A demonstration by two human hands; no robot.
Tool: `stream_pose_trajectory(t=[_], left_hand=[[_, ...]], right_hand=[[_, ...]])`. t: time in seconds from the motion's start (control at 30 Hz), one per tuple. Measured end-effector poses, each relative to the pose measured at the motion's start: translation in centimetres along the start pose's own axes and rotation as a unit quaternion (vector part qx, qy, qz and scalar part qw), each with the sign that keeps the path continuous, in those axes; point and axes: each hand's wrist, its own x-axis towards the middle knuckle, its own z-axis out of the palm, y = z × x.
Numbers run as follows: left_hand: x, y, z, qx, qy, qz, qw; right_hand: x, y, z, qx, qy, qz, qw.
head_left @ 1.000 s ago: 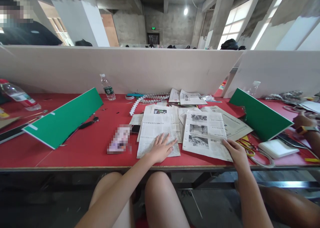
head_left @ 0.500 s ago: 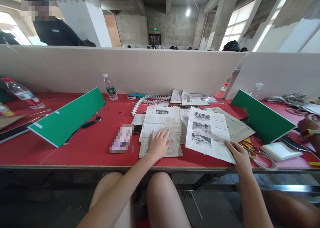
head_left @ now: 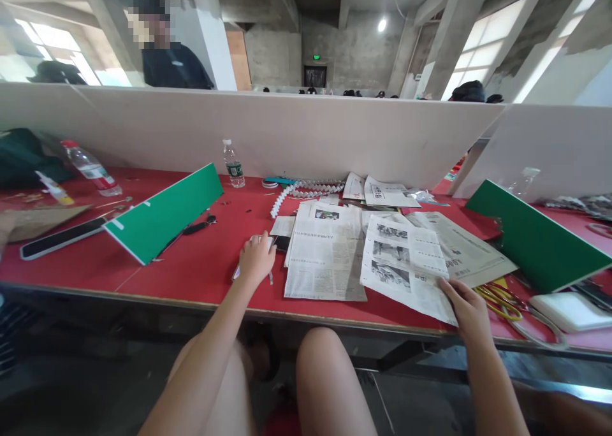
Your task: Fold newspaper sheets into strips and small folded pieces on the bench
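Observation:
My left hand (head_left: pixel 257 259) lies over a phone (head_left: pixel 236 273) on the red table, its fingers curled round it. Most of the phone is hidden beneath the palm; a pale edge shows at the left. Between thumb and fingers, my right hand (head_left: pixel 467 307) pinches the lower right corner of a newspaper sheet (head_left: pixel 415 271) printed with three grey photos. Another newspaper sheet (head_left: pixel 326 257) with a small colour picture lies flat between the hands. A dark flat object (head_left: pixel 281 243) pokes out from under its left side.
Green boards (head_left: pixel 167 214) (head_left: pixel 540 238) stand on both sides. White folded chain (head_left: pixel 306 189), more newspapers (head_left: pixel 389 192) and a water bottle (head_left: pixel 234 165) are by the white partition (head_left: pixel 296 127). Yellow-handled scissors (head_left: pixel 500 299) and a white box (head_left: pixel 568 312) are at right. A person (head_left: pixel 174 66) stands beyond.
My left hand has left the flat newspaper and moved left onto the phone. The right hand keeps its hold on the sheet's corner. The view has turned slightly left.

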Motion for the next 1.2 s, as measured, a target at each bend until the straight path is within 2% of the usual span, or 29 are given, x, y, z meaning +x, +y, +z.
stream_pose_trajectory(t=[0.07,0.13,0.23,0.3,0.47,0.57,0.67,0.8,0.87,0.97,1.03,1.1,1.2], left_hand=[[0.2,-1.0,-0.5,-0.014,0.006,-0.005,1.0],[0.3,-1.1,-0.5,-0.045,0.018,0.029,0.998],[0.2,0.3,-0.1,-0.085,0.012,0.078,0.993],[0.1,1.7,0.2,-0.089,-0.014,0.083,0.992],[0.2,4.0,0.6,-0.065,-0.066,0.074,0.993],[0.8,4.5,0.7,-0.062,-0.074,0.049,0.994],[1.2,4.8,0.7,-0.058,-0.088,0.04,0.994],[1.2,5.3,0.6,-0.046,-0.092,0.043,0.994],[1.0,5.6,0.6,-0.034,-0.091,0.033,0.995],[0.7,5.9,0.5,-0.029,-0.091,0.03,0.995],[0.7,5.6,0.2,-0.051,-0.096,0.04,0.993],[1.1,4.5,-0.4,-0.096,-0.103,0.042,0.989],[2.2,0.8,-1.4,-0.145,-0.088,-0.016,0.985]], right_hand=[[-0.2,-0.1,0.1,-0.013,-0.023,-0.015,1.0],[-0.4,-0.4,0.6,-0.015,-0.045,-0.009,0.999],[-0.7,-1.2,1.8,0.002,-0.058,0.01,0.998],[-1.0,-2.2,3.1,0.016,-0.076,0.018,0.997],[-1.9,-5.1,7.9,0.04,-0.181,-0.012,0.983],[-2.1,-5.9,10.6,-0.032,-0.217,-0.06,0.974],[-2.3,-6.2,12.3,-0.174,-0.226,-0.1,0.953],[-2.7,-7.0,13.3,-0.282,-0.246,-0.123,0.919],[-3.2,-7.4,13.6,-0.305,-0.246,-0.12,0.912],[-4.0,-7.5,14.1,-0.333,-0.207,-0.114,0.913],[-4.4,-7.2,14.1,-0.336,-0.179,-0.113,0.918],[-4.7,-6.7,13.8,-0.312,-0.167,-0.117,0.928],[-4.7,-6.1,13.4,-0.254,-0.162,-0.124,0.945]])
